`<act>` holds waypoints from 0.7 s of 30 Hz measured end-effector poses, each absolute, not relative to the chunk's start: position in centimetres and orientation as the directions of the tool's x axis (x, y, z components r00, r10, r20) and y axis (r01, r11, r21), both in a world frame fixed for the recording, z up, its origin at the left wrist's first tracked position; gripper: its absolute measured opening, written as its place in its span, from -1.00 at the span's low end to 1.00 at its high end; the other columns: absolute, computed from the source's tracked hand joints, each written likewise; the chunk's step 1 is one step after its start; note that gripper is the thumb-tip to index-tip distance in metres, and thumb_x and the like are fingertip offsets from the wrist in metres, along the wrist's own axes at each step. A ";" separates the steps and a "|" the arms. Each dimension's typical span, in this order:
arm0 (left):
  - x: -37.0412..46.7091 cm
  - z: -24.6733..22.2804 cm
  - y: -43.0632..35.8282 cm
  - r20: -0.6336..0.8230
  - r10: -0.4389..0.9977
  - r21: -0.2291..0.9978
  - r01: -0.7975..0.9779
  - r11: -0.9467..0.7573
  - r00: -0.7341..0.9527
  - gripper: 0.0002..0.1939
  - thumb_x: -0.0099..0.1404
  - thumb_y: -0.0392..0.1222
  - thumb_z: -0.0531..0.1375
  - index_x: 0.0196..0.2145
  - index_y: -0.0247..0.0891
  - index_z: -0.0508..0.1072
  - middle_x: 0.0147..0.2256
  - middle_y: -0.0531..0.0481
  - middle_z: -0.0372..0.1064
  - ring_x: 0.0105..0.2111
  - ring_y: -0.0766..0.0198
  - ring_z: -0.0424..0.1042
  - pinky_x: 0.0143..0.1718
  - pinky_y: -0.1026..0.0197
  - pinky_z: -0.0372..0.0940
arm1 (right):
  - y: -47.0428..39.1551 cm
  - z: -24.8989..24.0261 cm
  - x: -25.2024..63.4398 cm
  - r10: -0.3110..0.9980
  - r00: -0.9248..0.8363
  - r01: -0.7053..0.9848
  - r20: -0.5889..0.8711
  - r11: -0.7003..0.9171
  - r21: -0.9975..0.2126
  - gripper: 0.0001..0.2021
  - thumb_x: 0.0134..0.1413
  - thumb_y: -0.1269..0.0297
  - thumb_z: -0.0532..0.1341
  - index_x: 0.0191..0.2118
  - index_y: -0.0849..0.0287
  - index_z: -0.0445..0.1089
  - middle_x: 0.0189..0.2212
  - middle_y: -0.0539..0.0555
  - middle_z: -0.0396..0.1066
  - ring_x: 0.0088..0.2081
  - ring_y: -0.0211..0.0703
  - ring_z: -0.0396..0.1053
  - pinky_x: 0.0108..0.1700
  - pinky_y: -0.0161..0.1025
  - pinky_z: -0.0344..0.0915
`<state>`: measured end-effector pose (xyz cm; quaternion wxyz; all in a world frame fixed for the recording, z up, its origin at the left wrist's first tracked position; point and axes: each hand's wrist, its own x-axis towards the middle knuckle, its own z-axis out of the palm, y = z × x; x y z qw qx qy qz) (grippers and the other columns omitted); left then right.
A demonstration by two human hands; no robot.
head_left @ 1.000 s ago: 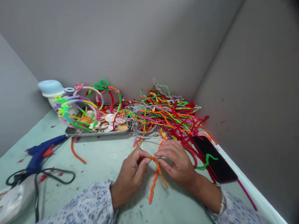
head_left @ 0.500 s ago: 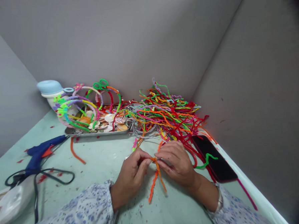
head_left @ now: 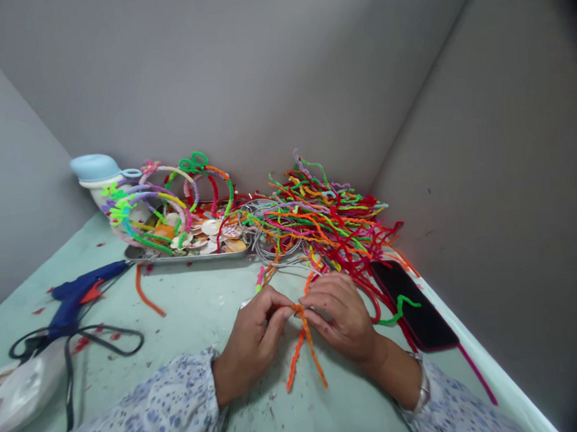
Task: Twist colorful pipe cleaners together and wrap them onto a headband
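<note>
Between my two hands is an orange pipe cleaner [head_left: 313, 351], pinched at its bent top, with one end hanging down toward me. My left hand [head_left: 256, 340] grips it from the left between thumb and forefinger. From the right, my right hand [head_left: 341, 316] closes its fingertips on the same bend. Under the hands a redder-orange pipe cleaner [head_left: 296, 360] runs across the table; whether it joins the held one I cannot tell. My fingers hide the exact point of the bend.
A heap of colourful pipe cleaners [head_left: 327, 214] lies at the back beside a metal tray [head_left: 198, 257] of shells and fuzzy headbands. A blue glue gun [head_left: 86, 284] with its black cord is on the left. At right lies a black phone [head_left: 419, 312]. A white bottle [head_left: 97, 177] stands behind.
The hanging end of the orange pipe cleaner now reaches further down and slightly right. Both hands keep nearly the same place and grip.
</note>
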<state>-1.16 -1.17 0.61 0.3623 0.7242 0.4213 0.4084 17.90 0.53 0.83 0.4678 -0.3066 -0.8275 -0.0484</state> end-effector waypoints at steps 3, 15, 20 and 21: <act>-1.1 0.7 -1.0 0.297 0.903 0.858 0.328 -0.395 0.309 -0.82 0.39 -0.18 0.03 -0.31 -0.25 0.38 -0.46 0.07 0.30 -0.46 0.32 0.28 -0.40 0.27 0.18 | 0.5 0.8 17.8 0.470 -0.362 0.551 0.805 0.804 -0.222 -0.95 0.14 0.37 0.21 -0.25 0.12 0.38 -0.39 0.05 0.47 -0.27 -0.11 0.40 -0.12 -0.06 0.31; -1.2 0.9 -1.2 0.335 0.885 0.832 0.339 -0.438 0.322 -0.82 0.39 -0.19 0.03 -0.30 -0.25 0.40 -0.41 0.02 0.34 -0.41 0.29 0.32 -0.36 0.26 0.19 | 0.3 0.5 17.6 0.516 -0.311 0.507 0.798 0.800 -0.320 -0.94 0.11 0.41 0.21 -0.28 0.13 0.39 -0.42 0.05 0.45 -0.28 -0.09 0.40 -0.16 -0.06 0.30; -1.1 1.1 -1.1 0.344 0.881 0.829 0.335 -0.448 0.326 -0.82 0.39 -0.21 0.03 -0.31 -0.26 0.40 -0.41 0.02 0.34 -0.40 0.29 0.33 -0.35 0.26 0.20 | 0.3 0.5 17.5 0.543 -0.304 0.471 0.783 0.800 -0.372 -0.94 0.09 0.43 0.23 -0.29 0.15 0.39 -0.43 0.07 0.45 -0.28 -0.08 0.40 -0.19 -0.06 0.30; -1.1 1.2 -1.2 0.344 0.880 0.828 0.335 -0.449 0.327 -0.82 0.39 -0.21 0.03 -0.31 -0.26 0.39 -0.41 0.02 0.34 -0.40 0.29 0.33 -0.35 0.26 0.20 | 0.2 0.5 17.5 0.553 -0.301 0.464 0.777 0.797 -0.387 -0.94 0.09 0.42 0.23 -0.29 0.14 0.39 -0.43 0.07 0.45 -0.28 -0.08 0.39 -0.19 -0.06 0.30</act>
